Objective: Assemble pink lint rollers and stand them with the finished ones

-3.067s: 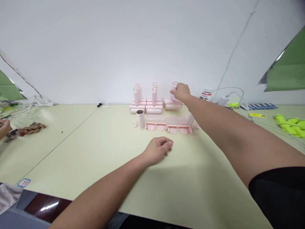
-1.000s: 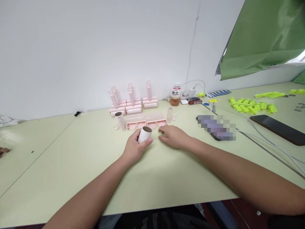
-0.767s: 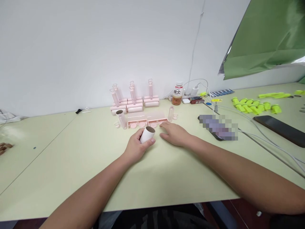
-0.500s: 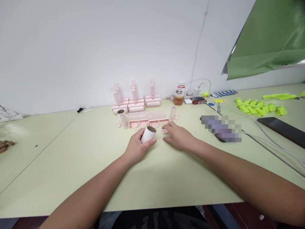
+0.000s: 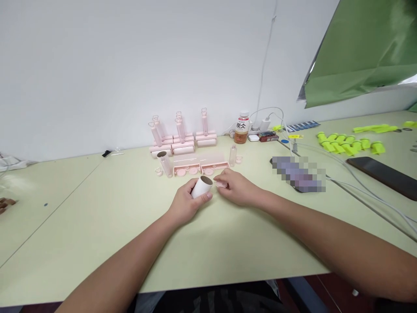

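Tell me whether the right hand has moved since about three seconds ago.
Yes. The right hand then reached back to the upright pink rollers by the wall; now it rests nearer the person, in front of the pink tray, beside the white roll.

Covering most of the white roll (image 5: pixel 201 187) with the left hand (image 5: pixel 185 204). Pinching a small pink piece (image 5: pixel 221 184), too small to identify, in the right hand (image 5: pixel 236 188). Showing a pixelated patch (image 5: pixel 298 174) at three o'clock.
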Action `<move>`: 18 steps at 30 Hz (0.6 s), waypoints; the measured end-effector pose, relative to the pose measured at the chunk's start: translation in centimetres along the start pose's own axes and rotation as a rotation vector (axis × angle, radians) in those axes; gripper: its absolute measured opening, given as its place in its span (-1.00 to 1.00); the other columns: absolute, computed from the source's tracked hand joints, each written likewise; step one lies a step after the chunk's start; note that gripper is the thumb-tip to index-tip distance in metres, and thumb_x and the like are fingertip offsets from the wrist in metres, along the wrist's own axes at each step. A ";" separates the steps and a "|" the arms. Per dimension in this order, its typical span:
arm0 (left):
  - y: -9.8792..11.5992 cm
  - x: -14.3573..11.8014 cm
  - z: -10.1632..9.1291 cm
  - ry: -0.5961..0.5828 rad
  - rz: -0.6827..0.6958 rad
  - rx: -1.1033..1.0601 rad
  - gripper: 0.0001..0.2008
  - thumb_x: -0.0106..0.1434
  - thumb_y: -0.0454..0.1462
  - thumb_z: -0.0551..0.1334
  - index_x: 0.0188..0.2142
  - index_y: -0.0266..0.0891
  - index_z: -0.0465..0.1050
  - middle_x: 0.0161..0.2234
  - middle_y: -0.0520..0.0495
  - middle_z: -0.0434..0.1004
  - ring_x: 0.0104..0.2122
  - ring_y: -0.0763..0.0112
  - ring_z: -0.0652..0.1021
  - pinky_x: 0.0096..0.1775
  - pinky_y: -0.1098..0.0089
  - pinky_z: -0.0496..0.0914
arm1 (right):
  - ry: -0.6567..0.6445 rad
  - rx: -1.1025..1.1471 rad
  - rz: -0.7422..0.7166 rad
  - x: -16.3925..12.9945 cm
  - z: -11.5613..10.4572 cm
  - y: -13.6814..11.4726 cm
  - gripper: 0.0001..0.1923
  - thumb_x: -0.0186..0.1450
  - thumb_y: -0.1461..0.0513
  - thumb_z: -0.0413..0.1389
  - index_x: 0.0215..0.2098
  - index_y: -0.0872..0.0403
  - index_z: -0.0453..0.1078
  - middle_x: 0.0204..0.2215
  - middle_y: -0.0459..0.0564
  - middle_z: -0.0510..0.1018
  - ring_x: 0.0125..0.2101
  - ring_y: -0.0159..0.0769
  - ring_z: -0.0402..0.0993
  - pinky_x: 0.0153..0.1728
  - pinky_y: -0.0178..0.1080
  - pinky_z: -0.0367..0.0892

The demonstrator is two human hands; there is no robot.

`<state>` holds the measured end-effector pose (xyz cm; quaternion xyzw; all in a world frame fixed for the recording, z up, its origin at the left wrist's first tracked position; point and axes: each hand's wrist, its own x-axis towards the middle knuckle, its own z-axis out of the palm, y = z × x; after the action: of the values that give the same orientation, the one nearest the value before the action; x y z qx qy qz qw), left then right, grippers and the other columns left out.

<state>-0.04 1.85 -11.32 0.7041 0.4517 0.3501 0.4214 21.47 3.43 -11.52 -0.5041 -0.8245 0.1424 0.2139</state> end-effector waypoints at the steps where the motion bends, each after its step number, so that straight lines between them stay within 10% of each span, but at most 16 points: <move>1: 0.0 0.0 0.0 -0.005 0.004 0.002 -0.57 0.15 -0.05 0.34 -0.04 -0.20 0.49 -0.25 -0.01 0.53 -0.30 0.33 0.47 -0.28 0.40 0.31 | 0.052 0.053 -0.016 -0.2 0.0 -0.2 -0.73 0.27 0.30 0.08 -0.06 0.10 0.46 -0.25 0.06 0.43 -0.26 -0.21 0.44 -0.22 -0.22 0.33; 10: 0.4 -0.5 0.3 -0.036 0.068 0.083 -0.61 0.15 -0.10 0.35 -0.05 -0.17 0.50 -0.18 -0.02 0.57 -0.23 0.27 0.51 -0.21 0.34 0.37 | 0.328 0.671 0.009 -1.9 -0.4 -2.1 -0.73 0.23 0.19 0.19 -0.47 0.02 0.15 -0.11 0.07 0.55 -0.04 -0.11 0.50 -0.13 -0.15 0.36; 18: 1.0 -1.3 0.7 -0.098 0.127 0.114 -0.64 0.17 -0.11 0.33 -0.07 -0.18 0.51 -0.21 -0.03 0.59 -0.26 0.27 0.52 -0.25 0.35 0.36 | 0.173 0.825 -0.111 -2.5 0.1 -2.7 -0.78 0.29 0.16 0.19 -0.37 0.03 0.23 -0.17 0.06 0.56 -0.18 -0.22 0.50 -0.16 -0.16 0.39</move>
<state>0.44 0.25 -10.79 0.7706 0.4041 0.3149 0.3792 20.34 -0.06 -10.96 -0.3410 -0.7034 0.4058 0.4735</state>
